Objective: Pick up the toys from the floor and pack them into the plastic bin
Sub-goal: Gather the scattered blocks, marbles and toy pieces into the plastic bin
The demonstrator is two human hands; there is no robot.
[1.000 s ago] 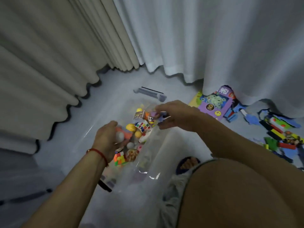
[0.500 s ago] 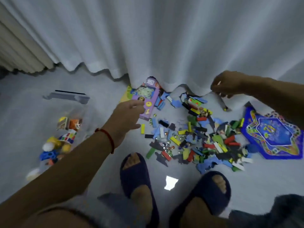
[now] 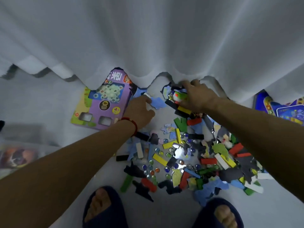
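Observation:
A heap of toys [image 3: 189, 153] lies on the floor: coloured blocks, flat puzzle pieces and several glass marbles. My right hand [image 3: 197, 96] reaches to the heap's far end by the curtain, fingers curled over a green and white toy [image 3: 178, 96]. My left hand [image 3: 139, 111], a red band on its wrist, is down at the floor between the purple game box [image 3: 105, 104] and a blue puzzle piece [image 3: 157, 102]. Its fingertips meet that piece, and whether they hold it is hidden. The clear plastic bin [image 3: 19, 142] shows blurred at the left edge, with toys inside.
A white curtain [image 3: 164, 38] hangs over the far side, its hem on the purple box and the heap. A blue game board [image 3: 286, 111] lies at the right edge. My feet in dark slippers [image 3: 102, 209] stand close to the heap.
My view has swung from the bin to the heap and moved closer. Both hands have left the bin and come down onto the toys near the curtain hem.

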